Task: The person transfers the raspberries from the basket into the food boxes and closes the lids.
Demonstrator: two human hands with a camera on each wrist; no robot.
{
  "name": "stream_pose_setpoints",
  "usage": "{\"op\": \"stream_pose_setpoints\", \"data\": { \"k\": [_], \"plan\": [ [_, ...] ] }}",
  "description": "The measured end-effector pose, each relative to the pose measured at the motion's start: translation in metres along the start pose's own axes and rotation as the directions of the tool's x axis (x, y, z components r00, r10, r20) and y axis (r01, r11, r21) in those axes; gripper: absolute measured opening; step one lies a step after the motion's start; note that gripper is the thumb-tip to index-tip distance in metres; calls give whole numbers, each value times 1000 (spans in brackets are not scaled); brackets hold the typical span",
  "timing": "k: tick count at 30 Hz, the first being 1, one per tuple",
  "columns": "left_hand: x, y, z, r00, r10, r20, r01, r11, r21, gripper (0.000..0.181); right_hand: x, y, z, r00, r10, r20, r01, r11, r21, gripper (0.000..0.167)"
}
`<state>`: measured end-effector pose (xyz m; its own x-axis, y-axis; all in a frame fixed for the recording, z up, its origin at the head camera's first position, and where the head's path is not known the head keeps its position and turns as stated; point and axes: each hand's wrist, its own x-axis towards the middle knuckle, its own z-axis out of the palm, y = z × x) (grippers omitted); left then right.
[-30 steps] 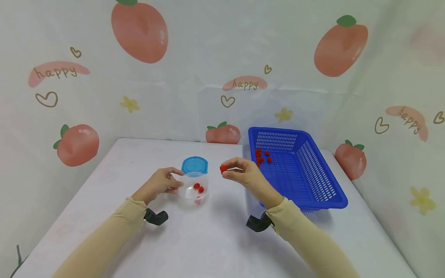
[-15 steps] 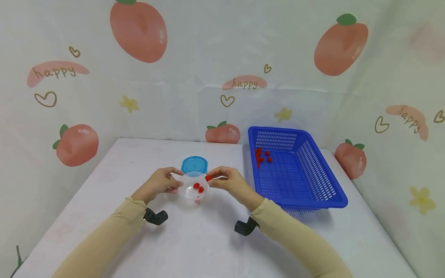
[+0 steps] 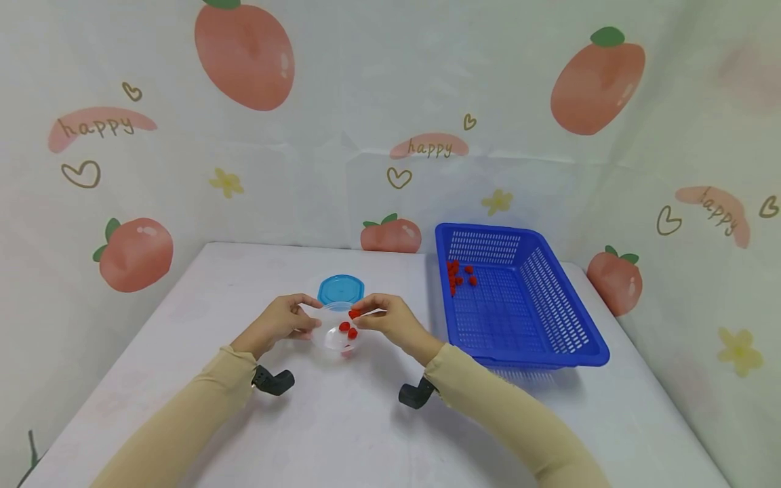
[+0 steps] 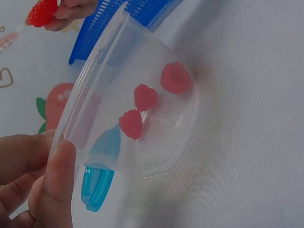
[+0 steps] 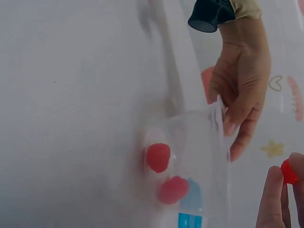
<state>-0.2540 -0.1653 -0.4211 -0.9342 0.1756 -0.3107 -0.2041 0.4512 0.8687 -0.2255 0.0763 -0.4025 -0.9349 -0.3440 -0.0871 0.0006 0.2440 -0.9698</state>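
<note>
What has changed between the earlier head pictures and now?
The right hand moved left, away from the basket's side, carrying its pinched raspberry to above the clear bowl. Nothing was newly grasped or let go. The left hand still holds the bowl in place; the blue lid and basket stayed put.

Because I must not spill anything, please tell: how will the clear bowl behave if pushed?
The clear bowl is probably light, since its walls look thin. It seems fairly stiff: its rim looks unbent where the left hand holds it. The loose red berries inside might roll.
</note>
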Motion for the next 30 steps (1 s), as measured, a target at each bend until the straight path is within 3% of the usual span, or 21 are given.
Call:
{"op": "stream_pose_setpoints", "data": {
  "k": [6, 12, 17, 24, 30],
  "plan": [
    [0, 0, 1, 1000, 1, 3, -1, 1000, 2, 48, 1, 1, 2, 999, 30, -15, -30, 999, -25, 25],
    [0, 0, 0, 1000, 0, 2, 0, 1000, -6, 49, -13, -20, 3, 999, 36, -17, -36, 998, -50, 24],
    [0, 0, -1, 1000, 13, 12, -13, 1000, -22, 50, -18, -25, 3, 1000, 10, -26, -12, 998, -58, 23],
    [0, -1, -1, 1000, 11, 7, -11, 1000, -15, 49, 6, 10, -1, 1000, 16, -25, -17, 998, -57, 26],
    [0, -1, 0, 1000, 6, 0, -6, 1000, -2, 50, 5, 10, -1, 1000, 12, -25, -14, 998, -61, 24]
  ]
}}
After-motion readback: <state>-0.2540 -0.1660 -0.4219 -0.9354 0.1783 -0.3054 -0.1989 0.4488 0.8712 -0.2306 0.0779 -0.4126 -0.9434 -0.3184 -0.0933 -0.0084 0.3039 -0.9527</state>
